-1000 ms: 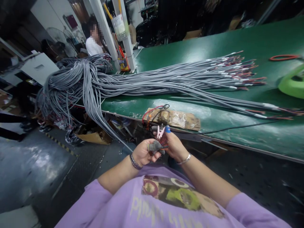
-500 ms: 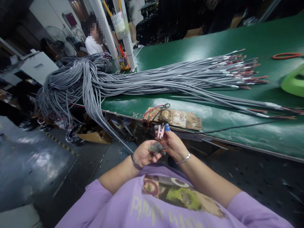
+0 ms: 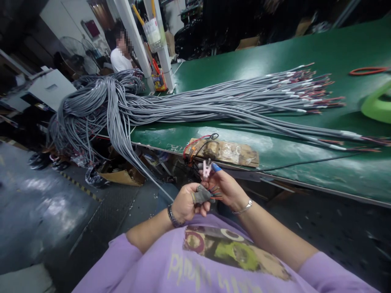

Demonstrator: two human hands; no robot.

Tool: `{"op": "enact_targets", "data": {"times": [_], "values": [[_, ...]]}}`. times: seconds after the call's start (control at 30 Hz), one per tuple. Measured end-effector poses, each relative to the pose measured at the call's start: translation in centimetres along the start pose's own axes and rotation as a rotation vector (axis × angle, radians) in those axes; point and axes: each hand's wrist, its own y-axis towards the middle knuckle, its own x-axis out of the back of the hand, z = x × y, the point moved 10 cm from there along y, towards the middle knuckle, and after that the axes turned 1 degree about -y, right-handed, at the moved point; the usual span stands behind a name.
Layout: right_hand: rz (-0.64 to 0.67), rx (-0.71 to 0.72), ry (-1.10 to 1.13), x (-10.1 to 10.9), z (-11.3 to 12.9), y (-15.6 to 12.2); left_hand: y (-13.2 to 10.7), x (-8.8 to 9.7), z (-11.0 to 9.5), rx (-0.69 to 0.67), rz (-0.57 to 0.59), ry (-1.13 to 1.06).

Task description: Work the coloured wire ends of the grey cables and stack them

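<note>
My left hand (image 3: 186, 201) is closed, thumb in a grey finger cot, pinching the end of a grey cable (image 3: 152, 179) whose thin coloured wires (image 3: 215, 191) fan out toward my right hand. My right hand (image 3: 227, 187) is closed round a small pink clip (image 3: 207, 168), its forefinger capped in a blue finger cot. Both hands meet just in front of my chest, below the near edge of the green table (image 3: 275, 154). The held cable runs up and left into the big grey bundle.
A thick bundle of grey cables (image 3: 214, 101) lies across the table and spills off its left end. A taped brown pad (image 3: 226, 151) with red and black leads sits at the table edge. A green object (image 3: 377, 106) and an orange ring (image 3: 368, 71) lie far right. Another person (image 3: 120, 55) sits at back left.
Both hands have shifted slightly right and down together, keeping their hold on the cable end and the pink clip. The view has swayed a little.
</note>
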Motion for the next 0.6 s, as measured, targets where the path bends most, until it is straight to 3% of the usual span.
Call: {"op": "enact_targets", "data": {"times": [0.23, 0.6], "values": [[-0.035, 0.036, -0.023, 0.2, 0.2, 0.3, 0.4, 0.4, -0.9, -0.085, -0.082, -0.028], [-0.062, 0.035, -0.014, 0.4, 0.1, 0.8, 1.0, 0.6, -0.2, -0.058, -0.107, -0.055]]}}
